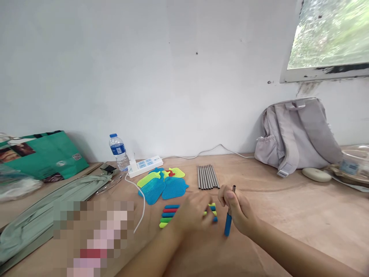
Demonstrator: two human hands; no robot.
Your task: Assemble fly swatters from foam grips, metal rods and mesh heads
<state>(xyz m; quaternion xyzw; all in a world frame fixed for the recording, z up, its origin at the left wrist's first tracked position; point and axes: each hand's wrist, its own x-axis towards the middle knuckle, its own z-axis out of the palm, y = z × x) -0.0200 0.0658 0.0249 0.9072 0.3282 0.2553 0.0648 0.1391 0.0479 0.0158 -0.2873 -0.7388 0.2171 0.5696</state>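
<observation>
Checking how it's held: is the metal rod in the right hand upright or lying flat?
Upright, slightly tilted: the rod shows above the right hand, the blue grip below.

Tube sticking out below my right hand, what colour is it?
Blue; the tube shows in the head view.

Bare metal, coloured plastic and soft cloth against a matt painted white wall [184, 88].
The row of slim grey tubes [208, 177] looks like smooth metal with a dull shine, as does the upright thin grey tube [234, 188] above a smooth blue cylindrical grip [227, 224]; the flat blue and yellow paddle-shaped heads [174, 188] are textured mesh plastic, and the short multicoloured sticks [170, 215] look smooth and plastic; the clear blue-capped bottle [117, 150] is glossy plastic, the white power strip [145, 167] smooth hard plastic, the pale grey backpack [305, 134] matt woven cloth, and the brown surface [302, 215] wood-toned, smooth, with a faint sheen.
</observation>
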